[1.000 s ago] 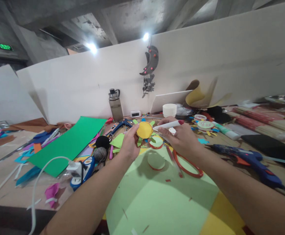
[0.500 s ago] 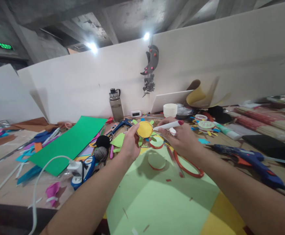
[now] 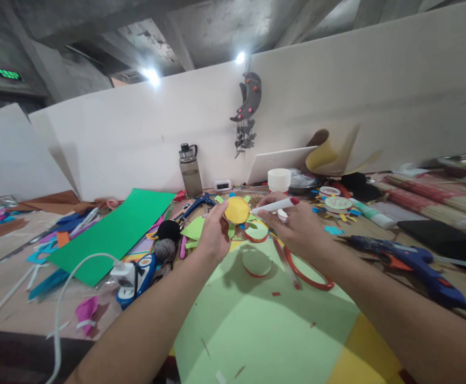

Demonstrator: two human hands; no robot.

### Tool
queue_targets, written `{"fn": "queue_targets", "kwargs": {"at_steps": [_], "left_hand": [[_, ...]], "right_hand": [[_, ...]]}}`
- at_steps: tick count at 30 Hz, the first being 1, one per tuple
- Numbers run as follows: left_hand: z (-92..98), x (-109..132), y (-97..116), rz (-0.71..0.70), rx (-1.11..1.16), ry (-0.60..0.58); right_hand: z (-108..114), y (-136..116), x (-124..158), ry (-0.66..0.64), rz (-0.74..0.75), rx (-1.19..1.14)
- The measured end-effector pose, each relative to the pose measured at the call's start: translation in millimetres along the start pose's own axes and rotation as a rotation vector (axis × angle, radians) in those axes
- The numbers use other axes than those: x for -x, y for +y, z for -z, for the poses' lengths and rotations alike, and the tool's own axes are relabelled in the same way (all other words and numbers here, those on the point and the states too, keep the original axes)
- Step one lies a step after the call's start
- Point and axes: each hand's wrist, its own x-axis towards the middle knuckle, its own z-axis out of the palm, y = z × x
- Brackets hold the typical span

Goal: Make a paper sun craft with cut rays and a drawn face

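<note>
My left hand (image 3: 216, 230) is closed on the rim of a round yellow disc (image 3: 237, 210), with green and blue strips sticking out around it. The fingers behind the disc are hidden. In my right hand (image 3: 297, 221) is a white marker (image 3: 275, 206) with a dark red end, its tip at the disc's right edge. Below the hands, two pale green discs with red edges, one the nearer disc (image 3: 256, 263), lie by a light green sheet (image 3: 265, 320). Red-handled scissors (image 3: 310, 277) rest under my right wrist.
On the right lies a blue hot glue gun (image 3: 412, 261). A green sheet (image 3: 113, 234), a power strip (image 3: 137, 282) with a white cable, and a pink piece (image 3: 86, 313) are on the left. Behind stand a water bottle (image 3: 190, 173) and stacked white cups (image 3: 279, 180).
Almost nothing differs. The view has shifted very slightly, and both hands keep hold of the disc and the marker in nearly the same place.
</note>
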Motion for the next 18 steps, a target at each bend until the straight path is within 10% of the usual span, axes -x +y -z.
{"fn": "queue_targets", "kwargs": {"at_steps": [18], "left_hand": [[-1.1,0.2,-0.5,-0.014,0.031,-0.028]], "right_hand": [[-0.2,-2.4,0.4,-0.019,0.014,0.02]]}}
